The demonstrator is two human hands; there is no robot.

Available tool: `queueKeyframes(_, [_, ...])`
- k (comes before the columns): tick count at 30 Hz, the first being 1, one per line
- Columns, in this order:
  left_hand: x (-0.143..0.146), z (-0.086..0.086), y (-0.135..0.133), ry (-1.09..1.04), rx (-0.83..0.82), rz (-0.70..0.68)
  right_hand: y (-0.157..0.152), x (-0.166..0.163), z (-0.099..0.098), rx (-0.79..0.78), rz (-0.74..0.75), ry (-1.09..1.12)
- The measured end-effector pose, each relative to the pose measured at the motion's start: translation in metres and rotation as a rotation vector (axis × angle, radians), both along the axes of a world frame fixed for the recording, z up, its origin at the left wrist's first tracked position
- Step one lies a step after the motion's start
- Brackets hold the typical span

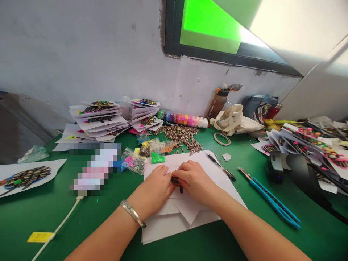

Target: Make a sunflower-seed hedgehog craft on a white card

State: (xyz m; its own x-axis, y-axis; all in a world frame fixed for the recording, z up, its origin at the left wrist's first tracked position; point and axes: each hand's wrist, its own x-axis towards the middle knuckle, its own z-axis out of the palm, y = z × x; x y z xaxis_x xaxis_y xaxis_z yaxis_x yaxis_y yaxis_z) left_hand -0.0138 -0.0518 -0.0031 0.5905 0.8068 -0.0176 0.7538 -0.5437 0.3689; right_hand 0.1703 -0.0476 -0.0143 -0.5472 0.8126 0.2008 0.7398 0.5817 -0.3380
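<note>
Over white paper sheets (161, 229), the left hand (152, 186) and right hand (196, 181) meet, fingers bent close together around a mostly hidden dark piece (176, 179); whether they pinch it, I cannot tell.

Bright light glares white around the window (213, 27), upper right.

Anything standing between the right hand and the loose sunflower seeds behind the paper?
Nothing visible: only flat white paper and tabletop lie between the right hand and the sunflower seeds. The green clay lies left of that path, the pen right.
</note>
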Motion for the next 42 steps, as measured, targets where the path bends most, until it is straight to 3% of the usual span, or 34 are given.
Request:
queueKeyframes(32, [-0.001,0.001,0.003,-0.023,-0.002,-0.013,0.004,-0.004,-0.004,0.088,0.029,-0.063])
queueKeyframes(42, [-0.001,0.003,0.002,-0.017,-0.009,-0.016,0.001,-0.007,-0.004,0.036,0.027,-0.085])
